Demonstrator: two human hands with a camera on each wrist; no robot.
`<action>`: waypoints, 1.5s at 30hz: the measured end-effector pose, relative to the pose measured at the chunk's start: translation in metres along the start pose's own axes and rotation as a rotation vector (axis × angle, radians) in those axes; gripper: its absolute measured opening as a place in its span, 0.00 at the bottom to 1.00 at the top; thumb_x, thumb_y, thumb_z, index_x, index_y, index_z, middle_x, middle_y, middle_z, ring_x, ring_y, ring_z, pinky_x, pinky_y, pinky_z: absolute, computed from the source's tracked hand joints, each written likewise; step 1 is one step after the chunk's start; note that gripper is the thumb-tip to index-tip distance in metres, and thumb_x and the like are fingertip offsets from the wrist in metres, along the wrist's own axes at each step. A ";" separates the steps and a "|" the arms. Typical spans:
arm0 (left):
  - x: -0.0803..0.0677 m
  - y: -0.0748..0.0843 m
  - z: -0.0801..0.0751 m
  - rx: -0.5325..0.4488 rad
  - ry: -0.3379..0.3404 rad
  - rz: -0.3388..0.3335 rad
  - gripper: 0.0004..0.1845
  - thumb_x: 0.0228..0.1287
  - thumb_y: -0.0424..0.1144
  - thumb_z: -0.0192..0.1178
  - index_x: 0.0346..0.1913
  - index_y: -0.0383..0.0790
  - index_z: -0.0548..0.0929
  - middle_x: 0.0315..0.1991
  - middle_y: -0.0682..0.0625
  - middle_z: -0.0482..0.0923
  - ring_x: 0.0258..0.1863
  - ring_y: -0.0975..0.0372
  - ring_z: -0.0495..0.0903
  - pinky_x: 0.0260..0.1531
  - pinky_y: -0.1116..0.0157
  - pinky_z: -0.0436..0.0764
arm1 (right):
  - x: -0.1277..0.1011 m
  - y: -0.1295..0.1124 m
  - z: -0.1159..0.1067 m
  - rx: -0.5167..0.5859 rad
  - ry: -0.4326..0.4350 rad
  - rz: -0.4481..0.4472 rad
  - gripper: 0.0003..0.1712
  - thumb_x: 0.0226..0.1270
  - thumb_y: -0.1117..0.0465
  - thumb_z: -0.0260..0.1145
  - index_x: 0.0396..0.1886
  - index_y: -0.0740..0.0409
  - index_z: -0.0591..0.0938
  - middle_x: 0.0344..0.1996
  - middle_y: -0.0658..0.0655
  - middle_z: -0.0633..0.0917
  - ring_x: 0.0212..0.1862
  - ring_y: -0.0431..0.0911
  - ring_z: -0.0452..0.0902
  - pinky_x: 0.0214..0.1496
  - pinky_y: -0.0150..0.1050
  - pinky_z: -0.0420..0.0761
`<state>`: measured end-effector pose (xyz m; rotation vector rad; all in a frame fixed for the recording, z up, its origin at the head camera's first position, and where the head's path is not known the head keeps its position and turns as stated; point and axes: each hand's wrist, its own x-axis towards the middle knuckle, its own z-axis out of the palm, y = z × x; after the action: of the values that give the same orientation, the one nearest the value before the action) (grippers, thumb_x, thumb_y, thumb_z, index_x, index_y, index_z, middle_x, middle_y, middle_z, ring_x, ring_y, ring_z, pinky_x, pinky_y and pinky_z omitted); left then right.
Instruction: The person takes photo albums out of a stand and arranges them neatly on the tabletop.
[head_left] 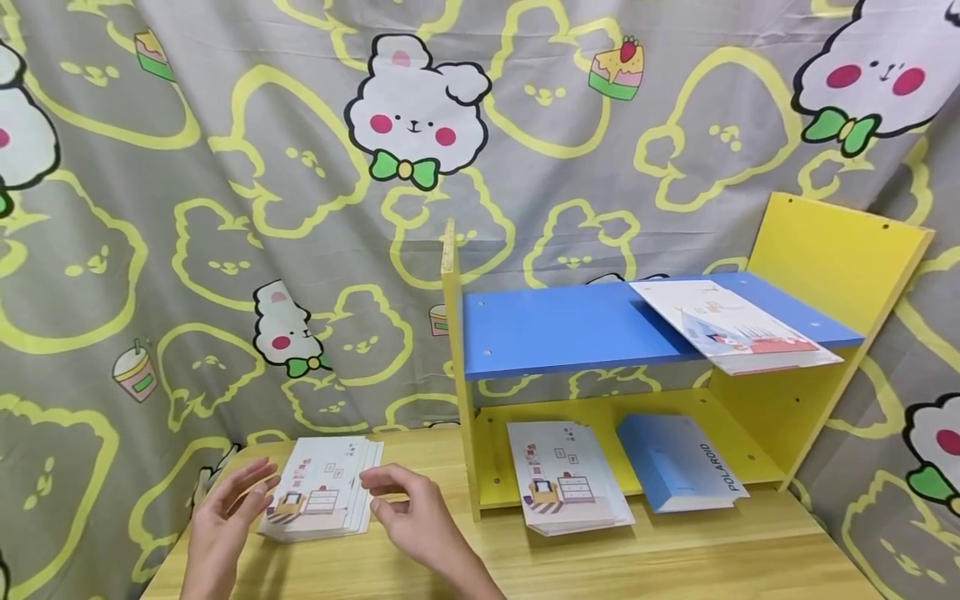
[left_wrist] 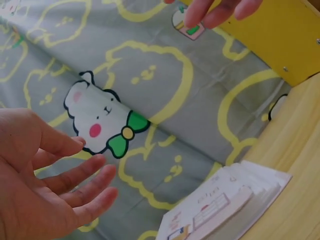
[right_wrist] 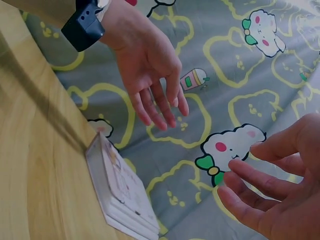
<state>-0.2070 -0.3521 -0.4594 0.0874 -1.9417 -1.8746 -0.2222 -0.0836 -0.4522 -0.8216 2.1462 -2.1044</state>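
Note:
A stack of thin white booklets, its top cover printed with a drawn room scene, lies on the wooden table at the left, edges slightly fanned to the right. My left hand hovers by its left side with relaxed, loosely bent fingers. On the opposite side is my right hand, thumb and fingers parted and fingertips right at the stack's right edge in the head view. In the right wrist view, both the left hand and the right hand hold nothing above the booklets.
A yellow and blue shelf stands right of the stack. Its lower board bears a similar white booklet pile and a blue POLAROID box or book. More booklets overhang the blue board's front. A patterned curtain hangs behind.

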 end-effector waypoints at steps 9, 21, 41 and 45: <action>-0.002 0.011 0.002 -0.016 -0.024 0.062 0.20 0.76 0.29 0.57 0.66 0.28 0.75 0.50 0.61 0.86 0.47 0.70 0.85 0.47 0.74 0.83 | -0.003 -0.010 -0.004 -0.005 0.018 -0.010 0.18 0.70 0.72 0.64 0.55 0.52 0.86 0.49 0.45 0.87 0.54 0.42 0.82 0.51 0.30 0.83; -0.006 0.025 0.006 -0.022 -0.024 0.066 0.18 0.76 0.30 0.58 0.65 0.32 0.77 0.51 0.60 0.86 0.47 0.69 0.85 0.46 0.74 0.83 | -0.006 -0.021 -0.009 -0.012 0.013 -0.009 0.17 0.71 0.69 0.64 0.56 0.51 0.86 0.51 0.48 0.87 0.55 0.41 0.81 0.52 0.31 0.83; -0.019 0.052 0.017 0.022 -0.027 0.139 0.18 0.75 0.28 0.58 0.64 0.26 0.76 0.54 0.54 0.85 0.50 0.67 0.85 0.48 0.71 0.83 | -0.010 -0.039 -0.016 -0.014 -0.023 -0.058 0.20 0.72 0.70 0.64 0.57 0.47 0.84 0.51 0.42 0.86 0.55 0.38 0.80 0.55 0.33 0.82; -0.023 0.060 0.020 0.062 -0.029 0.124 0.19 0.76 0.30 0.58 0.65 0.26 0.76 0.55 0.54 0.84 0.50 0.67 0.85 0.49 0.71 0.83 | -0.012 -0.044 -0.017 -0.013 -0.026 -0.068 0.20 0.73 0.70 0.64 0.58 0.46 0.84 0.52 0.42 0.86 0.55 0.37 0.80 0.56 0.34 0.82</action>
<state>-0.1783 -0.3204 -0.4076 -0.0414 -1.9776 -1.7458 -0.2032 -0.0607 -0.4137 -0.9303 2.1509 -2.1008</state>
